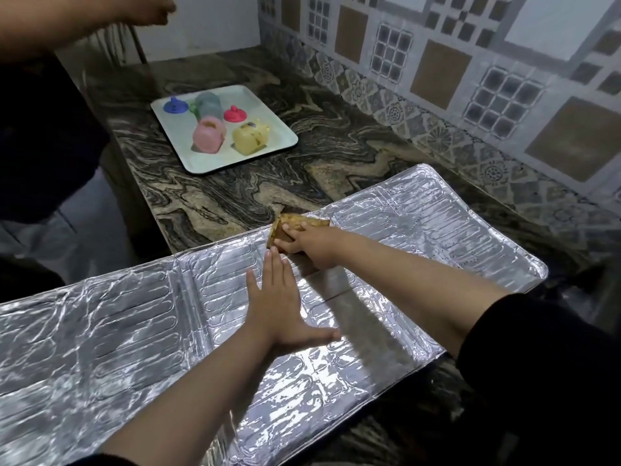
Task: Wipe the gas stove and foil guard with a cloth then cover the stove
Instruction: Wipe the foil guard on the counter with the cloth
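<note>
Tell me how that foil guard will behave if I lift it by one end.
The foil guard will probably sag and fold: creases divide it into panels. It looks thin and crinkled, so likely light and easily dented. The left hand lies flat on it while the right hand holds the cloth, suggesting it slides on the counter.

Home kitchen. Swirl-grained stone surface (235, 193) against a wall of patterned tiles (437, 72), embossed foil guard (134, 324) laid flat on it. Tray (285, 142) of small coloured plastic containers (208, 134) further back.
</note>
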Motion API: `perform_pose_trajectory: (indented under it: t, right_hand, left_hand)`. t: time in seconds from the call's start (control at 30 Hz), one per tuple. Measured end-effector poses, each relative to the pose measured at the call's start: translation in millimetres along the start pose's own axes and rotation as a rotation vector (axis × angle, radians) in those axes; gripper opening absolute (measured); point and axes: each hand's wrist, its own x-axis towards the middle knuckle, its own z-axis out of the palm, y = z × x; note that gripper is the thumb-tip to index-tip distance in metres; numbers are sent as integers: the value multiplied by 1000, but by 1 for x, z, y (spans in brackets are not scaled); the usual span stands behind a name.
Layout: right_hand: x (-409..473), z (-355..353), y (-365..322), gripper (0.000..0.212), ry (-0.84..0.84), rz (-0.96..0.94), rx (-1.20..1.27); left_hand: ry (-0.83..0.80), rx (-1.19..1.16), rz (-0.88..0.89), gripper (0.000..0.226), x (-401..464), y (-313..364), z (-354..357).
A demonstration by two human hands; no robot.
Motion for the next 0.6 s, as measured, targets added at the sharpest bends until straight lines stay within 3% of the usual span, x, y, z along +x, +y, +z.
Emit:
perform_pose_trajectory:
  t: [0.2,0.47,0.6]
  right_hand:
    - [9,-6,-12,70,-6,89,19]
    - [-19,-2,-7,83,-72,-9,-107]
    - [-40,8,-5,74,-30,-39,-138]
  left_hand:
    - [1,-7,-14,163,3,1,0]
    - [-2,1,-25,163,0,3,-3]
    - [16,-15,-18,165,0,3,-3]
